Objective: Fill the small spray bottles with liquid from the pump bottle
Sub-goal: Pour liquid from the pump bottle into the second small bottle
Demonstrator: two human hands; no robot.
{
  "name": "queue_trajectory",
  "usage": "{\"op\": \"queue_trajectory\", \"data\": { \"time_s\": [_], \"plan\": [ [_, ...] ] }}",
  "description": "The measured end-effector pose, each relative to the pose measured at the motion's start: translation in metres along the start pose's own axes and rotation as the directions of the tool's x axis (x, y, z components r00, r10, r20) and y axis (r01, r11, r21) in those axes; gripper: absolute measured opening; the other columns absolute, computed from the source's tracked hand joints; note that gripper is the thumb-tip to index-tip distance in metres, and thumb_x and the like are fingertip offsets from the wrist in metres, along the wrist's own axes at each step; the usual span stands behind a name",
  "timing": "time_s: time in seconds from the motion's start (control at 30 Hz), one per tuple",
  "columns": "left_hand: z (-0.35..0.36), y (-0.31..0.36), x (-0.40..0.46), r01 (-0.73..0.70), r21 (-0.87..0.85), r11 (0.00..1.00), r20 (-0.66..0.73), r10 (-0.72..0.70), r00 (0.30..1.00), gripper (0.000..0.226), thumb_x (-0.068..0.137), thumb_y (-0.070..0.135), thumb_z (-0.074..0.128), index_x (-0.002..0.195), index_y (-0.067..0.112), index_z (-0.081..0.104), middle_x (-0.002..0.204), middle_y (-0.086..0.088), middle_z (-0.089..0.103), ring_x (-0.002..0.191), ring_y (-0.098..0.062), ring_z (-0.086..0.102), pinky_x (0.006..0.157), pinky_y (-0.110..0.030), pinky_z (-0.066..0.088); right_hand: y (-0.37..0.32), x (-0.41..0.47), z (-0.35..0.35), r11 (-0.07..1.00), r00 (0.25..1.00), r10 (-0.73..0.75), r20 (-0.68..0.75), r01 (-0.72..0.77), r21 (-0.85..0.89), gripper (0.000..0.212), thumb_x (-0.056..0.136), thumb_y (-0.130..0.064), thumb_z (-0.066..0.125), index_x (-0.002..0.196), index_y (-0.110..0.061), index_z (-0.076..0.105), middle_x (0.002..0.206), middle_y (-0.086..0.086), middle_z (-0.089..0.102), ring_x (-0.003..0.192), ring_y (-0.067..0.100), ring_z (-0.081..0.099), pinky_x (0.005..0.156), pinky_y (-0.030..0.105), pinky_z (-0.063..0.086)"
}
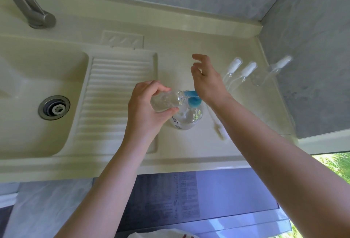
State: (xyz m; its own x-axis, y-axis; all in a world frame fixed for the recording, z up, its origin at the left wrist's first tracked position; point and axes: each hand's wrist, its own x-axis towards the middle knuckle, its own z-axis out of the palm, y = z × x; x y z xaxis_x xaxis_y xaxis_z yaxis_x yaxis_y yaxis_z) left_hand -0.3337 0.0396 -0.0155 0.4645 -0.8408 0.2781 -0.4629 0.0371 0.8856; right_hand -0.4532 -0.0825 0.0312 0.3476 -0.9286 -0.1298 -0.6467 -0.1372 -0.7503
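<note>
While the left hand [149,105] grips a small clear spray bottle [166,101] tilted on its side, its mouth meets the blue pump head [192,99] of the pump bottle [186,118] on the counter [170,63]. At one o'clock, the right hand [206,80] presses that pump, fingers loosely spread. Farther, at two o'clock, three capped spray bottles [246,70] stand.

soft, even daylight filled the wide-angle view, brightest on the countertop [189,34] and overexposed at the lower right. shadows were faint. edges bowed with lens distortion, the whole frame was slightly soft, and the right hand [207,78] was blurred.
</note>
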Motion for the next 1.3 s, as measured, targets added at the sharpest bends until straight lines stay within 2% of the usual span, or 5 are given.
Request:
{"op": "queue_trajectory", "data": {
  "time_s": [0.2, 0.4, 0.63, 0.83, 1.3],
  "plan": [
    [0.001, 0.000, -0.002, 0.000, -0.006, 1.000, 0.004, 0.000, 1.000, 0.044, 0.058, 0.012, 0.091, 0.094, 0.021, 0.067, 0.102, 0.043, 0.049, 0.107, -0.019, 0.059, 0.095, -0.028, 0.046, 0.005, -0.001, 0.013, 0.976, 0.994, -0.071, -0.087, 0.052, -0.209, 0.044, 0.100, -0.016, 0.033, 0.141, -0.025, 0.042, 0.131, 0.009, 0.056, 0.121, 0.029, 0.052, 0.109, 0.047, 0.035],
    [-0.001, 0.002, 0.000, 0.023, 0.001, 1.000, 0.010, -0.023, 1.000, 0.044, 0.058, 0.014, 0.091, 0.094, 0.023, 0.066, 0.104, 0.029, 0.049, 0.105, -0.015, 0.059, 0.092, -0.016, 0.041, 0.000, 0.004, -0.001, 0.995, 0.999, 0.031, 0.041, -0.027, -0.091, 0.044, 0.104, -0.023, 0.035, 0.148, -0.025, 0.034, 0.136, 0.013, 0.050, 0.119, 0.026, 0.049, 0.101, 0.030, 0.034],
    [0.000, 0.002, -0.001, 0.043, 0.011, 0.999, 0.007, -0.043, 0.999, 0.044, 0.057, 0.011, 0.091, 0.093, 0.019, 0.067, 0.103, 0.029, 0.049, 0.106, -0.014, 0.059, 0.088, -0.007, 0.036, 0.001, -0.002, 0.013, 0.973, 0.994, -0.056, -0.091, 0.034, -0.229, 0.046, 0.101, -0.017, 0.031, 0.144, -0.028, 0.038, 0.135, 0.007, 0.054, 0.124, 0.028, 0.051, 0.107, 0.047, 0.037],
    [-0.001, 0.006, 0.000, 0.027, 0.004, 1.000, 0.009, -0.027, 1.000, 0.045, 0.058, 0.012, 0.091, 0.093, 0.022, 0.066, 0.103, 0.028, 0.049, 0.106, -0.012, 0.059, 0.090, -0.006, 0.035, -0.002, 0.003, 0.000, 0.998, 0.998, 0.058, -0.003, -0.058, -0.041, 0.042, 0.104, -0.024, 0.035, 0.147, -0.026, 0.035, 0.143, 0.010, 0.048, 0.130, 0.024, 0.047, 0.108, 0.034, 0.037],
    [-0.001, 0.003, -0.002, 0.022, 0.007, 1.000, 0.007, -0.022, 1.000, 0.044, 0.058, 0.013, 0.091, 0.095, 0.019, 0.067, 0.102, 0.030, 0.049, 0.107, -0.008, 0.058, 0.089, -0.004, 0.034, -0.001, -0.002, 0.005, 0.998, 0.999, 0.040, -0.022, -0.041, -0.054, 0.041, 0.103, -0.028, 0.036, 0.144, -0.029, 0.038, 0.140, 0.008, 0.050, 0.126, 0.022, 0.049, 0.109, 0.034, 0.034]
  ]
}}
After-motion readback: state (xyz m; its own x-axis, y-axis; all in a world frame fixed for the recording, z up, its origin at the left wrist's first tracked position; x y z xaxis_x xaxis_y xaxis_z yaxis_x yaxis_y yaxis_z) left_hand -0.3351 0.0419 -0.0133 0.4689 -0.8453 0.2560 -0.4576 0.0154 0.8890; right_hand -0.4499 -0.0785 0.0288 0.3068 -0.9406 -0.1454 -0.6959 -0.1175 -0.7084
